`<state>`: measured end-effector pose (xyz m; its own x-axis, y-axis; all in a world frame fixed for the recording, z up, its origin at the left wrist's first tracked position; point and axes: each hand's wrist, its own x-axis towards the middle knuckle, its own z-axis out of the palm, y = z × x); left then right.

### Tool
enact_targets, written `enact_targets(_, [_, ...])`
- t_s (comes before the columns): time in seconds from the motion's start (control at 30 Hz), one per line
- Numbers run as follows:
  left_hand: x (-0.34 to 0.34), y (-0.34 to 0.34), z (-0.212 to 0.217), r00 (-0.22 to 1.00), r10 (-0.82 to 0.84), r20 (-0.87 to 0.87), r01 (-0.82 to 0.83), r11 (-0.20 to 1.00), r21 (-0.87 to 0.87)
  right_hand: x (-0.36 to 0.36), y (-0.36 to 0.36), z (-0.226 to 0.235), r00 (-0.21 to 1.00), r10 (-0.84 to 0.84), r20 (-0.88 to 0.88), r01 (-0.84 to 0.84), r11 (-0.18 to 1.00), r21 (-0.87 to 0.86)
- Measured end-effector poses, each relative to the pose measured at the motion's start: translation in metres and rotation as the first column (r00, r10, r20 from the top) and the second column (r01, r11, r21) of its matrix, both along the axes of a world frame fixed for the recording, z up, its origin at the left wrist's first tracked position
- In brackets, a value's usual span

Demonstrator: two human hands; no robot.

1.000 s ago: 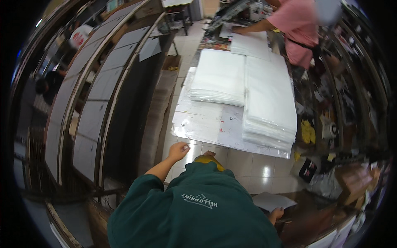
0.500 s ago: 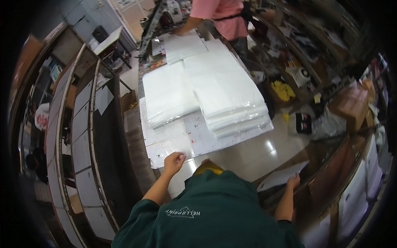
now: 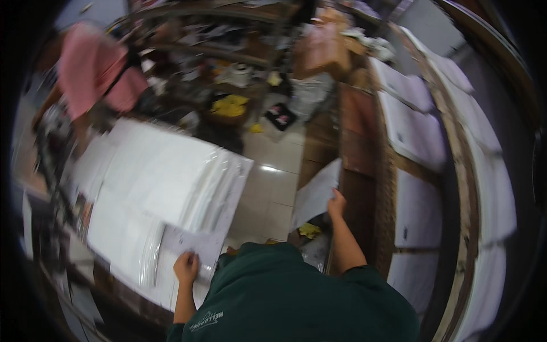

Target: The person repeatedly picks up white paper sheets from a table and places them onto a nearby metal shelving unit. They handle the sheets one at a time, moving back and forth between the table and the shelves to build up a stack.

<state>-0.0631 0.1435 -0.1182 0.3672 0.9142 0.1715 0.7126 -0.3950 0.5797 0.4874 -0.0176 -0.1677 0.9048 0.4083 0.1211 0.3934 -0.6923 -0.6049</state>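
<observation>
My right hand (image 3: 337,203) grips the edge of a thin white sheet (image 3: 317,192), which hangs beside the long bench on the right. Close to the table's near edge is my left hand (image 3: 186,267), its fingers curled together. Whatever those fingers hold, if anything, is hidden. Beyond that hand, stacks of flat white sheets in clear, shiny film lie on the table: a larger stack (image 3: 162,171) and a lower one beside it (image 3: 122,239). A bare, stained strip of the tabletop (image 3: 191,238) shows between the stacks and my left hand.
On the right, long boards carry rows of white sheets (image 3: 419,208). A person in a pink shirt (image 3: 99,68) leans over the table's far left end. Cardboard boxes (image 3: 322,54), yellow cloth (image 3: 229,105) and a plastic bag (image 3: 310,94) stand past the tiled floor (image 3: 268,196).
My view has swung to the right, bringing the boards with white sheets into sight. The right hand keeps hold of its sheet, now further forward. The left hand stays curled near the table edge.
</observation>
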Motion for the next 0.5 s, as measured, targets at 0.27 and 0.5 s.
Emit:
enact_targets(0.27, [-0.007, 0.004, -0.016, 0.995, -0.080, 0.051, 0.082, 0.996, -0.036, -0.028, 0.013, 0.072, 0.984, -0.014, 0.180, -0.015, 0.986, 0.163])
enact_targets(0.5, [-0.022, -0.018, -0.058, 0.987, -0.052, 0.149, 0.051, 0.999, 0.014, -0.027, 0.040, 0.114, 0.990, 0.012, 0.144, -0.028, 0.994, 0.108])
